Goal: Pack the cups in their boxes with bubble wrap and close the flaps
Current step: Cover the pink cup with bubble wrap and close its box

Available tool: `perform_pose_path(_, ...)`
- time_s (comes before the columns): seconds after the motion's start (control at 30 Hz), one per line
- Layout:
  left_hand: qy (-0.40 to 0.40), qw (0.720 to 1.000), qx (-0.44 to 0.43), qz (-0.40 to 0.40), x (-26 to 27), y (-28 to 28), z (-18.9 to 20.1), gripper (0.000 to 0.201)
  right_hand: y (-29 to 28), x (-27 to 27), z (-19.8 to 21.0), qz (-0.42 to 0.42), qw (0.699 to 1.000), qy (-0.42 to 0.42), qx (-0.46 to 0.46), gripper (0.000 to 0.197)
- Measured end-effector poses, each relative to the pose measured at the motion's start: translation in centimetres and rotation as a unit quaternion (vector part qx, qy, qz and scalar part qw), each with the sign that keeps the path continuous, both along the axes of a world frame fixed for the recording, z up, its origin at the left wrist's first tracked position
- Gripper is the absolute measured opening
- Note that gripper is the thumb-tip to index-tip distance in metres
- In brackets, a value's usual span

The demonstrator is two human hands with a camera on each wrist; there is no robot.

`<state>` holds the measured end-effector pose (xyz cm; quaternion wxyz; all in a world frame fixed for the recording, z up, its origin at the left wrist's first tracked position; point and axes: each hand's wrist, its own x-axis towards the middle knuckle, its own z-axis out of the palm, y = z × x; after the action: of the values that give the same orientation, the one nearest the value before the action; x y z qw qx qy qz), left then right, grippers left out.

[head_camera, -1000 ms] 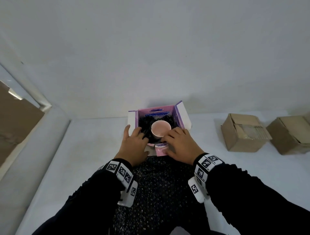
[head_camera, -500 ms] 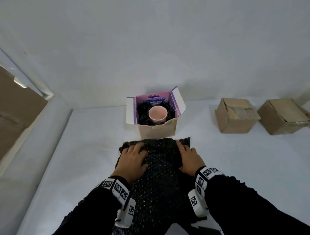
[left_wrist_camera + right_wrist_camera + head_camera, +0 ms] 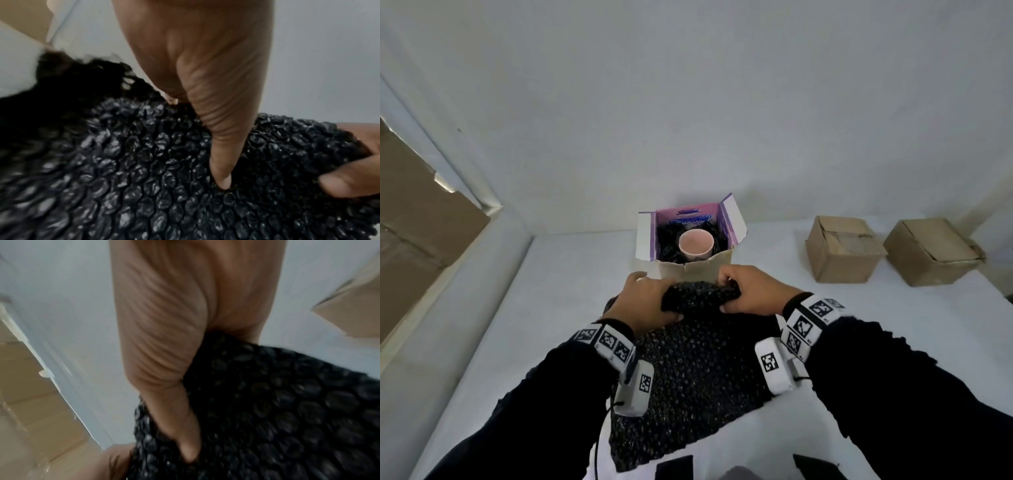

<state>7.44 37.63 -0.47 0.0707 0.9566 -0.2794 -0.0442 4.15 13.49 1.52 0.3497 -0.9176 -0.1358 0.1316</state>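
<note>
A pink cup [image 3: 695,244] stands upright in an open box [image 3: 690,267] with purple inner flaps, bedded in black wrap. In front of the box lies a black bubble wrap sheet [image 3: 695,370] on the white table. My left hand [image 3: 645,301] and right hand [image 3: 751,291] both grip the sheet's far edge, bunched up between them just short of the box. In the left wrist view my thumb presses into the bubble wrap [image 3: 164,170], and my right hand's fingertip [image 3: 345,185] shows at the right. The right wrist view is blurred, with my thumb against the bubble wrap [image 3: 277,410].
Two closed brown cardboard boxes [image 3: 842,248] [image 3: 931,251] sit on the table at the right. A large cardboard panel [image 3: 417,219] leans at the far left beyond the table edge. A white wall rises right behind the open box.
My hands left the box with the cup, came back to lie flat on the bubble wrap sheet, and now grip and gather its far edge.
</note>
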Motion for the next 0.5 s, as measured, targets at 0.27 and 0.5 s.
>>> perform_pose_path(0.27,-0.005,0.999,-0.039,-0.031,1.9,-2.6,8.6,0.043,-1.3,2.5,8.9,0.006,0.99,-0.026,-0.139,0.027)
perform_pose_path(0.5,0.051,0.997,0.029,0.043,5.9,0.1,15.2,0.026,-2.7,6.4,15.2,-0.079,0.979,-0.039,-0.186,0.025)
